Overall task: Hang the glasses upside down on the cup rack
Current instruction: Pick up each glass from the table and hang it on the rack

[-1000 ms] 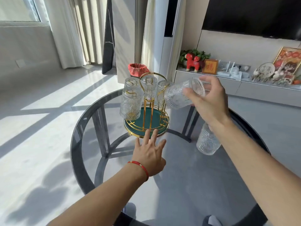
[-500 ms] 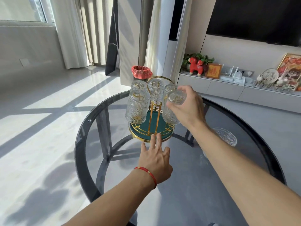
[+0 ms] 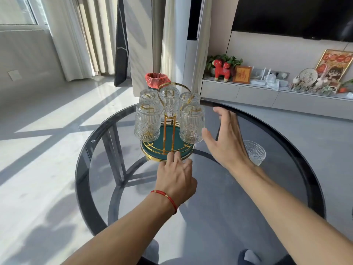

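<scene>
The remaining upright ribbed clear glass (image 3: 255, 152) stood near the round glass tabletop's (image 3: 286, 188) right edge, just behind the empty, spread-fingered right hand (image 3: 227, 142), the nearer hand.

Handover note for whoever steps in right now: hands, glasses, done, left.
Left hand: open, fingertips on the rim of the rack's green base, steadying it.
Right hand: open, empty, beside the front right glass.
Done: five glasses hang upside down on the rack.
Left: one glass stands upright on the table, behind the right wrist. Pick it up, flip it, hang it; I can't see a free peg from here.
</scene>
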